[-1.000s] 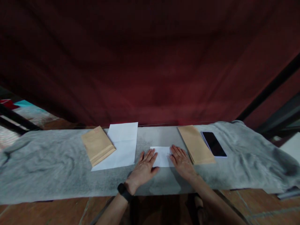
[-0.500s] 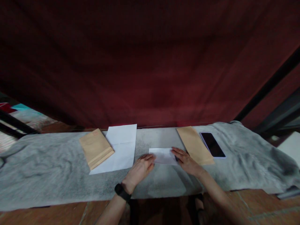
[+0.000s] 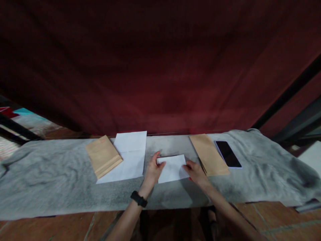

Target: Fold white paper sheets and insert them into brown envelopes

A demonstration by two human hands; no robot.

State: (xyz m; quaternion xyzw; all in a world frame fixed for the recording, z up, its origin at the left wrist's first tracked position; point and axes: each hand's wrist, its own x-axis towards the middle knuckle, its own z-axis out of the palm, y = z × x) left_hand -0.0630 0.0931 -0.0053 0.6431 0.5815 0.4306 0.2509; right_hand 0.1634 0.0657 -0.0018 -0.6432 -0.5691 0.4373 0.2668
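A small folded white paper (image 3: 172, 168) is between my two hands, slightly tilted, over the grey cloth. My left hand (image 3: 154, 169) pinches its left edge, the thumb on top and the other fingers behind. At the right edge, my right hand (image 3: 195, 171) grips the paper with the thumb on its face and the fingers curled under. To the left, a brown envelope (image 3: 103, 155) partly covers a larger white sheet (image 3: 132, 150) with fold creases. More brown envelopes (image 3: 210, 155) lie stacked just right of my right hand.
A grey cloth (image 3: 55, 177) covers the long, narrow bench, rumpled at both ends. A phone (image 3: 228, 154) lies face up beside the right envelopes. Behind the bench hangs a dark red curtain (image 3: 170, 87). Tiled floor (image 3: 72, 226) shows in front.
My hands were flat on the folded paper, then drew in at its sides. Now they grip both ends, and the paper is tilted and looks raised. The envelopes and phone stay put.
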